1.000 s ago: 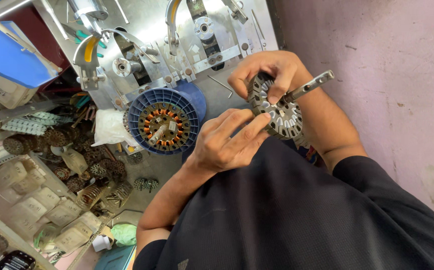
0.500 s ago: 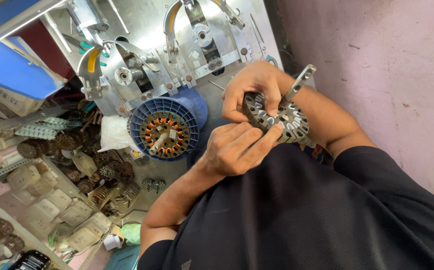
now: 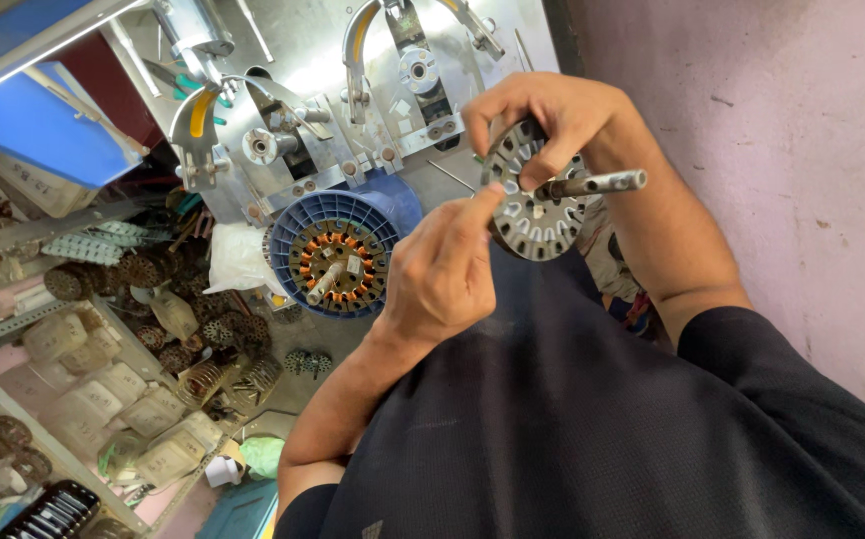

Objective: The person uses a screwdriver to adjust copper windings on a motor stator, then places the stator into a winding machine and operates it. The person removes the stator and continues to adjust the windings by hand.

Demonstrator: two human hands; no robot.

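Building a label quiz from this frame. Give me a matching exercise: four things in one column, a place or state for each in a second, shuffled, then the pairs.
Things:
1. stator core
2. wound stator
3. blue bin
4. left hand

Places or states:
A. in a blue ring under the machine
B. upper left, on the shelf
C. held up by the right hand, shaft through it
D. fingertip touching the core's slotted edge

Pairs: 1-C, 2-A, 3-B, 4-D
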